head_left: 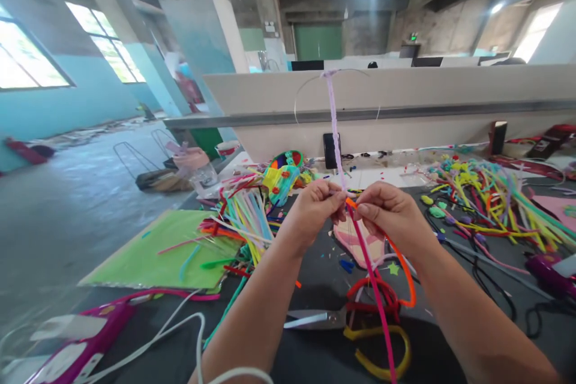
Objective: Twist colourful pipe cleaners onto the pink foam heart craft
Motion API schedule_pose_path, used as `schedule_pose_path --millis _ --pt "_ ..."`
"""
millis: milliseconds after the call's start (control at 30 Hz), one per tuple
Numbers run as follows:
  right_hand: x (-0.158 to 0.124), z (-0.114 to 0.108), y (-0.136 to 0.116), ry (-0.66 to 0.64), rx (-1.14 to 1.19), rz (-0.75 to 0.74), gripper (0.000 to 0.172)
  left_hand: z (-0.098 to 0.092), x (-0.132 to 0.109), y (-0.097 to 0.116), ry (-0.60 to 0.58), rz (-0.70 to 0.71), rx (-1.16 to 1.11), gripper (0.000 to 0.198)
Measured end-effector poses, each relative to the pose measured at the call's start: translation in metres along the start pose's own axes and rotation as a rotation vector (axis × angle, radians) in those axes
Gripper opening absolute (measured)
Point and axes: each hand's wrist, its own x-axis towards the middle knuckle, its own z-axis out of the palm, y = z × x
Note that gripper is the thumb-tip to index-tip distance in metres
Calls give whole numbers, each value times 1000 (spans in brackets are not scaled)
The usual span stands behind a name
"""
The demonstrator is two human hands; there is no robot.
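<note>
My left hand (317, 210) is closed in a pinch on the lower end of an upright lavender pipe cleaner stem (333, 114), which has a thin bare wire curving out at its top. Beside it, my right hand (391, 219) pinches an orange pipe cleaner (408, 270) where it meets the stem. The loose part of the orange one curves down under my right hand. A magenta pipe cleaner (371, 276) hangs from the same joint toward the desk's front. Fingers partly hide where the pieces join. Below lie scissors (330, 318) with red and yellow handles.
Bundled pipe cleaners lie left (247, 216) and right (490, 198). A green sheet (157, 252) covers the left side of the desk. Nearer stands a purple glue gun (103, 324) with a white cord. A phone (332, 151) leans against the partition (279, 93).
</note>
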Motion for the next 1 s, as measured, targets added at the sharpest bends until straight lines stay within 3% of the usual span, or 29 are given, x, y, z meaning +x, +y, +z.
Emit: schedule_pose_path --millis 300,700,800,1000 --pt "11 -6 15 88 64 101 18 4 1 -4 49 -14 2 25" --pt "16 -5 22 13 205 232 28 12 3 -7 65 -15 73 18" --pt "16 -4 25 -14 191 280 30 12 3 -9 125 12 149 16" --pt "15 -1 32 92 116 187 29 9 3 -14 164 46 173 19"
